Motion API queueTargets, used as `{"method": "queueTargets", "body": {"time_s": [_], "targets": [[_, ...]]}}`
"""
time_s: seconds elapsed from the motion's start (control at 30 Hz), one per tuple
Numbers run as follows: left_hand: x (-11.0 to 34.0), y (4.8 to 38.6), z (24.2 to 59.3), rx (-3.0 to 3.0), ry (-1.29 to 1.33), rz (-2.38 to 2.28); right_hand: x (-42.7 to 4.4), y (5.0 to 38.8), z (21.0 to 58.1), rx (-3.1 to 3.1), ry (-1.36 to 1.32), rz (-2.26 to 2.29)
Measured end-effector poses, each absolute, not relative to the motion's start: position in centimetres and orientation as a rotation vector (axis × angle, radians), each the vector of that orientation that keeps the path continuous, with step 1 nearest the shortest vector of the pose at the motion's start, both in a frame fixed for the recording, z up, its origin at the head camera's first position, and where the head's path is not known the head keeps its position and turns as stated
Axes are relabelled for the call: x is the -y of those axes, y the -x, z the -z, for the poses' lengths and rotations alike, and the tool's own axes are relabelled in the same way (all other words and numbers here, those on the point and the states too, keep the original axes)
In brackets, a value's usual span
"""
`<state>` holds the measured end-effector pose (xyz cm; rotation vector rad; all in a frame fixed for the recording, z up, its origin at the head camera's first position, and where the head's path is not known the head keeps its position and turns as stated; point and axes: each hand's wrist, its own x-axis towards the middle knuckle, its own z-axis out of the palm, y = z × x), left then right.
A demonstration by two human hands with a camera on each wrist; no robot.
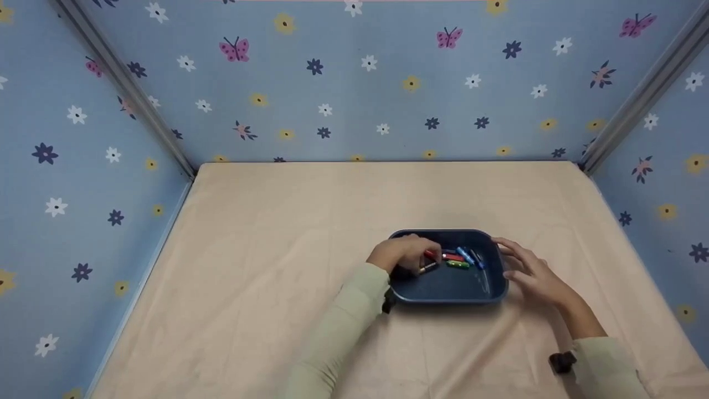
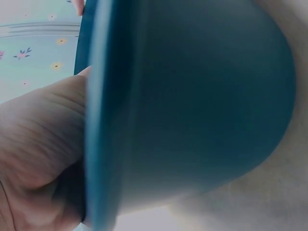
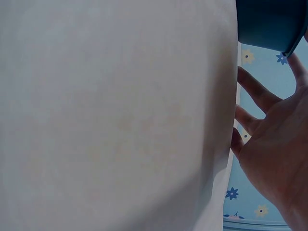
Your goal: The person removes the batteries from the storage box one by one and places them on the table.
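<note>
A dark blue rectangular bin [image 1: 448, 293] with rounded corners stands on the cloth, seen from outside in the left wrist view. Inside lie several small cylinders that look like batteries, among them a green one [image 1: 458, 265], a blue one [image 1: 464, 255], a red one [image 1: 453, 257] and a black-and-gold one [image 1: 429, 267]. My left hand [image 1: 407, 252] reaches over the left rim, fingers bent down among them; its fingertips are hidden, so a grip cannot be made out. At the right rim, my right hand [image 1: 532, 274] has its fingers spread, touching the bin's side.
A beige cloth [image 1: 277, 249] covers the table, with folds near the front. Blue flowered panels [image 1: 354, 83] rise at the back and both sides, joined by grey metal posts [image 1: 642, 94] at the corners.
</note>
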<state>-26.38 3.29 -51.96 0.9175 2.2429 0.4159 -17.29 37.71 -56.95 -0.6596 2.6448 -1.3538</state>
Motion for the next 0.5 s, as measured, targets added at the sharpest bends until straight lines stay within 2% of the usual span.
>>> {"method": "queueTargets", "body": {"time_s": [0.5], "targets": [[-2.74, 26.75, 51.57, -2.147, -0.900, -0.640, -37.75, 17.30, 57.12, -2.608, 0.717, 1.405]]}}
